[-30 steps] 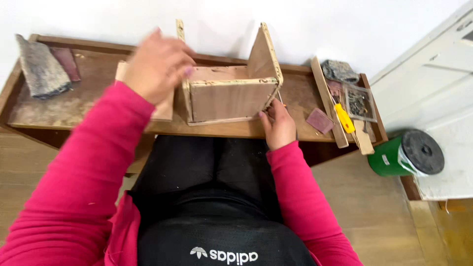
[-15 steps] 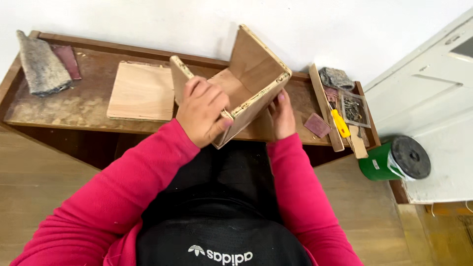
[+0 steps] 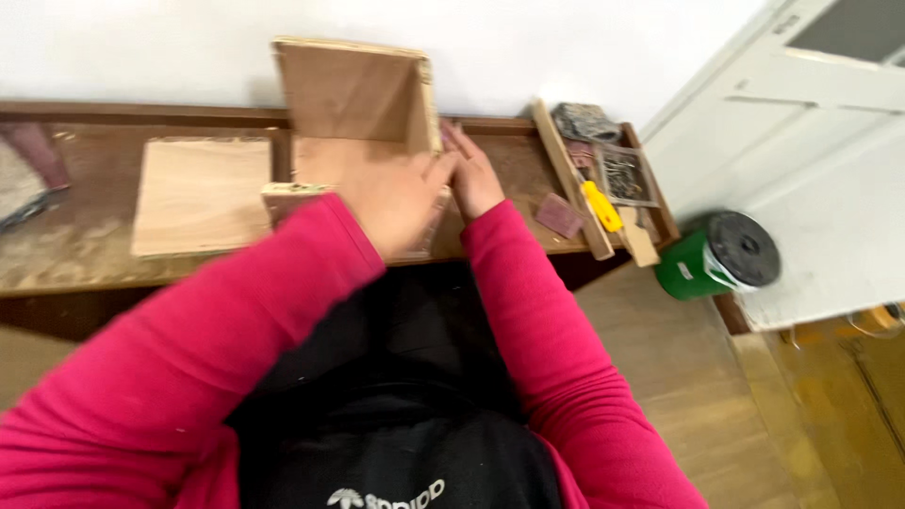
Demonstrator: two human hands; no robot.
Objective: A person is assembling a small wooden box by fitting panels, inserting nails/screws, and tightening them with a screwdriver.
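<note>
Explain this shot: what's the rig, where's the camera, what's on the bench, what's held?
There is no machine: a person in red sleeves works with bare hands, and a camera on their head looks down. The left hand and right hand both grip an open plywood box standing on a long wooden bench. A loose plywood panel lies to its left. To the right are a wood strip, a yellow tool and a small tray. A green can stands on the floor. The picture is blurred.

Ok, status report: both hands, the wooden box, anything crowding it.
Left hand and right hand both on wooden box, front edge. Box upright on bench. Loose plywood panel lies just left.
</note>
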